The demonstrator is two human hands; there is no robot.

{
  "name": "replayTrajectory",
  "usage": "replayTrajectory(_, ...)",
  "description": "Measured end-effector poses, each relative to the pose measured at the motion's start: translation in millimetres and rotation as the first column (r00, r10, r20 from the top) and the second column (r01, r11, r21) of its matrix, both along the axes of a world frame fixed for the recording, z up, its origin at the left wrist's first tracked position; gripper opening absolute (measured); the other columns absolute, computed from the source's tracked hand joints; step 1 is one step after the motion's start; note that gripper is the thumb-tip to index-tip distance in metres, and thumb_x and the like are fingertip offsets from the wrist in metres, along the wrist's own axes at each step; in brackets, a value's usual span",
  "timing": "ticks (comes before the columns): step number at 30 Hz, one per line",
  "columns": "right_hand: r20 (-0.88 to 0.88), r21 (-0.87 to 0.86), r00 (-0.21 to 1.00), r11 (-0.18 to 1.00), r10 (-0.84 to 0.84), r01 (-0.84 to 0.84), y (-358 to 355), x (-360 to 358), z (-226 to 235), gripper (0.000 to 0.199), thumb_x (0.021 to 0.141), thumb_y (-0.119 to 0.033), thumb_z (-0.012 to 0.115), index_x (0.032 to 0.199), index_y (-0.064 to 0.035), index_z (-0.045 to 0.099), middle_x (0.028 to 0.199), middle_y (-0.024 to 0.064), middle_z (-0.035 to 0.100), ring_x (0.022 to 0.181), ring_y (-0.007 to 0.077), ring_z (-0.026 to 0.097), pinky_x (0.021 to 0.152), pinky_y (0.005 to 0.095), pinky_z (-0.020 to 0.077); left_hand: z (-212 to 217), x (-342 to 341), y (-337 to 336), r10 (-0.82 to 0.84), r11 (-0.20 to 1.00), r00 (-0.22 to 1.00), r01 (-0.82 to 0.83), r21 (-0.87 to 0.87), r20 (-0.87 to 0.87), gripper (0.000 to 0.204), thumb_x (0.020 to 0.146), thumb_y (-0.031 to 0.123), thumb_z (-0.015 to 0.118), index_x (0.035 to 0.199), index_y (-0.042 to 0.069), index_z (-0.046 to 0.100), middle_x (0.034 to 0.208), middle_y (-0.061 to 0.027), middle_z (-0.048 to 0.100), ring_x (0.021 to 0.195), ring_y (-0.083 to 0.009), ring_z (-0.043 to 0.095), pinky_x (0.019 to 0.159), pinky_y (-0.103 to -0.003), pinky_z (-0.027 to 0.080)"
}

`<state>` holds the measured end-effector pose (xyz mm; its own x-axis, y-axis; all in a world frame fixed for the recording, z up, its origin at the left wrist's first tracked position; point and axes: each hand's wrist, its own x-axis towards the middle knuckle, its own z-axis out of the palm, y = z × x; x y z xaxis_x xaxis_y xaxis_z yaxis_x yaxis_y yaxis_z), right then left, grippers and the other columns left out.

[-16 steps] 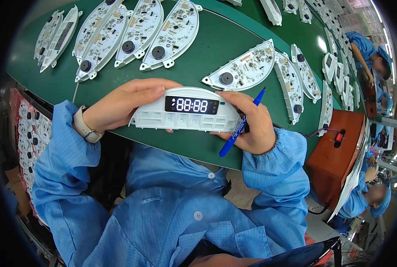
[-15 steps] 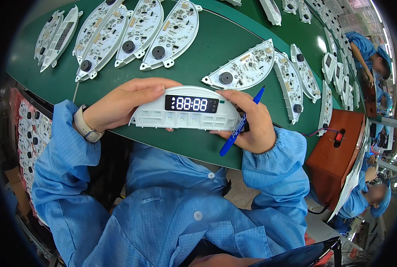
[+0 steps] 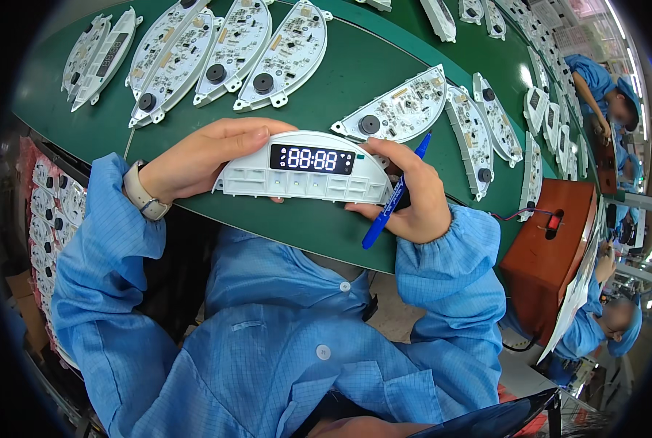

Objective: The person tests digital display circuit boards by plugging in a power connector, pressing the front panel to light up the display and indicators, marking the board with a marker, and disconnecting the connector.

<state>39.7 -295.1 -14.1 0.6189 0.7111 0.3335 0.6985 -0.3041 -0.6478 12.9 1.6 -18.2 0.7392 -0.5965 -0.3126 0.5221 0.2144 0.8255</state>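
Two hands hold one white panel point(image 3: 304, 169) in the head view, level above the near edge of the green belt point(image 3: 370, 80). Its shape is a flattened arch with a straight lower edge, and a dark window in its face shows lit white digits (not copied here). The left hand point(image 3: 202, 159) grips the panel's left end, fingers curled over the top edge and thumb beneath; a pale wristband point(image 3: 142, 196) sits at that wrist. The right hand point(image 3: 413, 197) closes on the panel's right end and at the same time pinches a blue pen point(image 3: 392, 201), which runs slantwise from near the lower edge of the hand up past the fingers. Both sleeves are blue.

Farther up the belt lie bare circuit boards of the same arched outline, each with a round black part. Four of them point(image 3: 224, 55) are fanned side by side at upper left, one board point(image 3: 399, 109) lies just beyond the held panel, and a row point(image 3: 501, 120) runs off along the right side. A brown box point(image 3: 552, 248) with a red button stands at the right edge of the belt, near the right elbow. Other workers in blue point(image 3: 596, 80) sit along the far right side.
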Motion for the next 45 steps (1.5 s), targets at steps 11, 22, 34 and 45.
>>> replayTrajectory(11,0.009,0.009,1.0,1.0,0.024,-0.024,1.1,0.7,0.4,0.072,0.066,-0.017,0.085,0.125,0.0018,0.047,0.109,0.0202,0.062,0.092,0.0287,0.066,0.077,0.0338,0.0531,-1.5,0.5,-0.6,0.007,1.0,1.0,-0.007,-0.009,-0.009,0.047,0.099,0.03,0.044,0.132,-0.003,0.042,0.12,-0.0146,0.057,0.104,-0.0204,0.062,0.085,-0.035,0.055)
replayTrajectory(22,-0.022,0.024,1.0,1.0,0.015,-0.015,1.0,-0.5,-0.2,0.07,0.066,-0.016,0.084,0.124,-0.0001,0.048,0.11,0.0205,0.061,0.093,0.0331,0.065,0.078,0.0365,0.0535,-2.8,1.3,-0.5,0.008,1.0,1.0,-0.008,-0.018,-0.015,0.046,0.099,0.029,0.044,0.131,-0.004,0.043,0.12,-0.0151,0.057,0.104,-0.0209,0.062,0.085,-0.036,0.055)
replayTrajectory(34,0.007,0.019,1.0,1.0,0.02,-0.02,1.8,-1.3,1.4,0.07,0.066,-0.016,0.084,0.124,0.0001,0.048,0.111,0.0205,0.061,0.092,0.033,0.066,0.078,0.0364,0.0537,-1.3,1.0,0.4,0.006,0.999,1.0,-0.006,-0.045,-0.01,0.044,0.099,0.027,0.046,0.131,-0.004,0.045,0.121,-0.0138,0.057,0.104,-0.0171,0.061,0.088,-0.031,0.052)
replayTrajectory(45,0.018,0.031,1.0,0.999,0.004,-0.005,2.3,-1.9,1.8,0.067,0.065,-0.016,0.083,0.122,-0.0019,0.05,0.113,0.0191,0.061,0.092,0.0345,0.065,0.078,0.0374,0.0536,-6.8,-0.2,1.8,0.037,0.999,0.999,-0.037,-0.006,-0.01,0.043,0.1,0.026,0.044,0.132,-0.003,0.045,0.121,-0.0129,0.057,0.104,-0.0166,0.061,0.088,-0.029,0.052)
